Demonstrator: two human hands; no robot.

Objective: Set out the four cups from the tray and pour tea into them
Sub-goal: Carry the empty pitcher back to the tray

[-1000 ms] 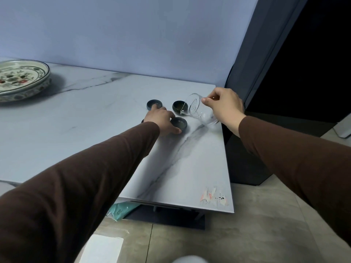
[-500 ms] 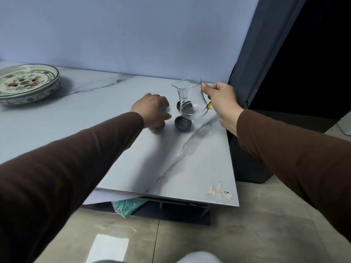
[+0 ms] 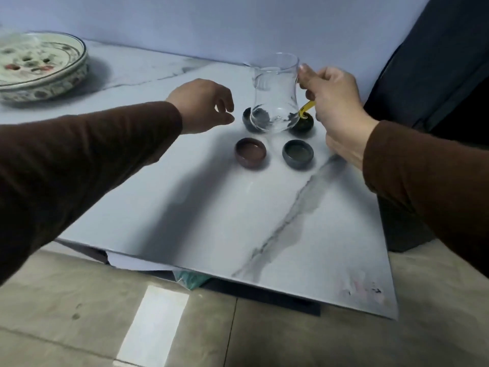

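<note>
Item: pitcher, clear glass, upright, nearly empty. Held by the right hand, fingers pinched on its handle side; a yellow tab shows just below the grip. Likely held level to stop the flow, since only a film of liquid remains at its base.

Item: four cups, set in a square on the table below and left of the grip. Brown cup and grey cup sit nearest the person, both apparently filled. Two dark cups lie directly behind the pitcher; fill cannot be told.

Item: left hand, empty, fingers loosely spread, hovering left of the cups, touching none.

Item: tray, patterned, far left of both hands, holding no cups.

Status: pouring judged about done.
</note>
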